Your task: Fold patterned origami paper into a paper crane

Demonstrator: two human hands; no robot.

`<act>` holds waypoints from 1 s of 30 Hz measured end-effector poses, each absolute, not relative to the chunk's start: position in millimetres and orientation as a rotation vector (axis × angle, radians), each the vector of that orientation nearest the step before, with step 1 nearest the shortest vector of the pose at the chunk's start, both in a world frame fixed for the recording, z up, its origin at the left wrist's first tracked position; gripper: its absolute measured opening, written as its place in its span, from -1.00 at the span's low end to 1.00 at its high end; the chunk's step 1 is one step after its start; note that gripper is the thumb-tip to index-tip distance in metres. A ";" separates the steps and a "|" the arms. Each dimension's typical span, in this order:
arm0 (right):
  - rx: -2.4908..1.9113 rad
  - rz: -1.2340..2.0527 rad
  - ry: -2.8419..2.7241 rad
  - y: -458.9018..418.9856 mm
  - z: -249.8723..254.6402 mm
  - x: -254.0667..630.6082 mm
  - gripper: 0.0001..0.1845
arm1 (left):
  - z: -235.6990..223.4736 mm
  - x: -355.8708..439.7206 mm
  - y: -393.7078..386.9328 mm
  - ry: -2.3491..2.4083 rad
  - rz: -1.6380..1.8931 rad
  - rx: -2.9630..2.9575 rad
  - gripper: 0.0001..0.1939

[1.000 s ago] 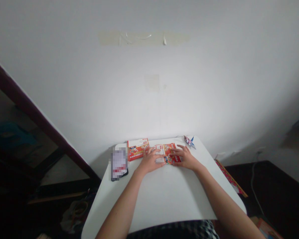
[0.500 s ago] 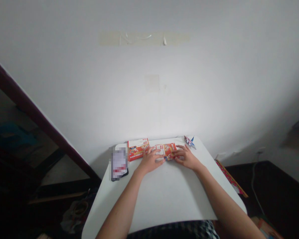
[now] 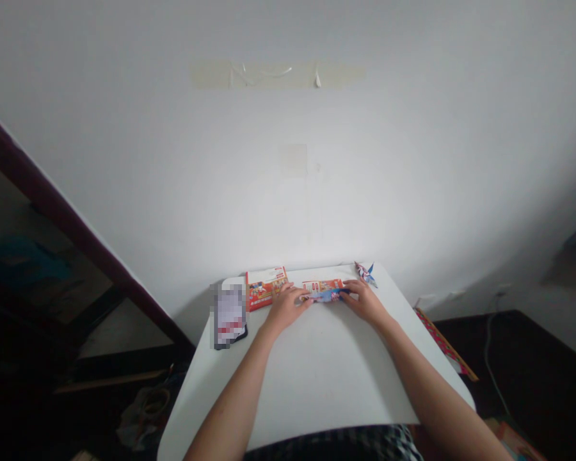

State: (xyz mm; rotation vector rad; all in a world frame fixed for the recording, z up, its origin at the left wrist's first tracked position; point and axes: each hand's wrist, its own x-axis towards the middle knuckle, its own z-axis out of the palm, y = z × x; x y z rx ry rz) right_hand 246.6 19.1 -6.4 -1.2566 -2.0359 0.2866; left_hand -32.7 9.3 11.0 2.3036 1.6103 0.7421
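Printed paper (image 3: 322,295), near-edge flap folded up blue over red and white, print too small to read; flat on white table (image 3: 326,378), between left hand (image 3: 288,307) and right hand (image 3: 366,302), fingertips at its ends, pinch unclear. Star-like folded paper (image 3: 365,274) beyond right hand.

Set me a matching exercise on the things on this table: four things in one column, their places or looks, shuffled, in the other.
Things:
1. Printed sheet
2. Folded paper figure
3. Pixelated flat item
4. Red-and-white packet

Places or looks:
A. Nearest the left edge of the table, with a dark rim showing
B. Between the left hand and the right hand, a blue strip along its near side
C. Near the far right corner
D. At the far side, just left of the left hand's fingers

Pairs: 1-B, 2-C, 3-A, 4-D
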 end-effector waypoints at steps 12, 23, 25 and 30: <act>-1.494 0.211 -1.891 16.3 -14.7 232.4 -0.64 | -1.7 -9.5 5.7 1.796 0.868 2.253 -0.65; -1.574 0.062 -1.953 8.5 -8.2 227.7 -0.70 | 1.0 -12.5 1.9 1.759 0.730 2.290 -0.70; -1.566 0.037 -1.969 6.5 -7.1 228.3 -0.69 | 1.7 -13.7 1.3 1.747 0.712 2.315 -0.67; -1.606 0.006 -1.989 4.7 -7.5 228.4 -0.70 | 1.8 -13.7 1.2 1.754 0.682 2.362 -0.61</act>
